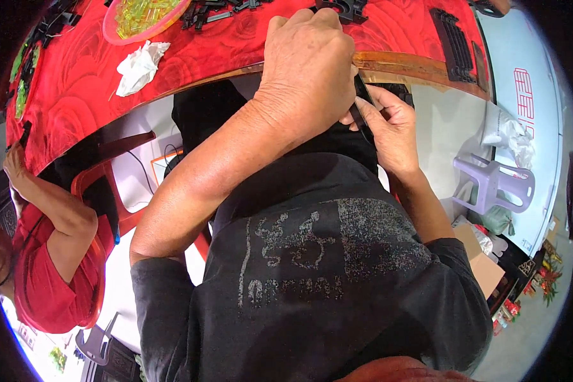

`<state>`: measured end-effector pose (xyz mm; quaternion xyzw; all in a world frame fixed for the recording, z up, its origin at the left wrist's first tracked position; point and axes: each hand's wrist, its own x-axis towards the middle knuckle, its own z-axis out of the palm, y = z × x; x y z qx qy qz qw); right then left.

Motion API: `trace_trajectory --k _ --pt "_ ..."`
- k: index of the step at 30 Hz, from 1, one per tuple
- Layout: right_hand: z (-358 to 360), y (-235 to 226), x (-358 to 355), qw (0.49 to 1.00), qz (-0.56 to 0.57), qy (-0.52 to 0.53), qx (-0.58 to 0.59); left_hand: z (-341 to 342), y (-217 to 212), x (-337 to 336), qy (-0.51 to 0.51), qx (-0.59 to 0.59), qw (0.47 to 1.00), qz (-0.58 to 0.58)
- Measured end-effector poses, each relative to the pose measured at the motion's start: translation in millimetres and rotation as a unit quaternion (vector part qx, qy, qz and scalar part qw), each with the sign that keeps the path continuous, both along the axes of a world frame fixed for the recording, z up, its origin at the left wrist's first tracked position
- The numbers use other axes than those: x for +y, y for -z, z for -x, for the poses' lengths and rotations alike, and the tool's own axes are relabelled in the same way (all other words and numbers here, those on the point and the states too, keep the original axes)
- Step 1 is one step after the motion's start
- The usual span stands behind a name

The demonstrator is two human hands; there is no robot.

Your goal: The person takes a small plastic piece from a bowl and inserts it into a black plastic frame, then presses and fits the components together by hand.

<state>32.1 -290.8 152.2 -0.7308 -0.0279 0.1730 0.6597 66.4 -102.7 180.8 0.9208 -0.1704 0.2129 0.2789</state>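
Observation:
My left hand (309,73) is closed at the near edge of the table, its knuckles up and its fingers curled away from view. Whatever it grips is hidden beneath it. Lower and to the right, my right hand (391,130) pinches a narrow black strip (363,111) between thumb and fingers. The strip slants up beside the left hand's heel; I cannot tell whether the two touch. Just beyond the left knuckles lie black plastic parts (345,9) on the red rose-patterned cloth (235,51).
A pink bowl (113,32) of small yellow-green clear pieces and a crumpled white tissue (140,67) lie left. Black ribbed parts (452,44) sit at the right, above the wooden table edge (401,62). A person in red (60,267) works at left. A purple plastic chair (493,184) stands right.

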Motion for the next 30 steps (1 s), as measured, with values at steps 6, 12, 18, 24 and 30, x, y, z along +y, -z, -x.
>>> trace_trajectory --k 6,12,18,24,30 --pt "1 -2 2 1.0 -0.005 0.001 0.004 4 6 1 0.007 -0.012 0.998 0.056" --pt "2 -6 3 1.0 0.011 -0.003 0.003 8 5 1 0.009 -0.011 0.996 0.086" --pt "2 -7 5 1.0 0.013 0.0 0.002 10 7 2 -0.004 -0.021 0.994 0.104" --pt "2 -4 1 1.0 0.012 0.012 0.011 11 8 2 -0.005 -0.018 0.994 0.111" --pt "4 -3 -7 0.999 0.001 0.024 0.034 9 9 4 -0.01 -0.023 0.992 0.126"
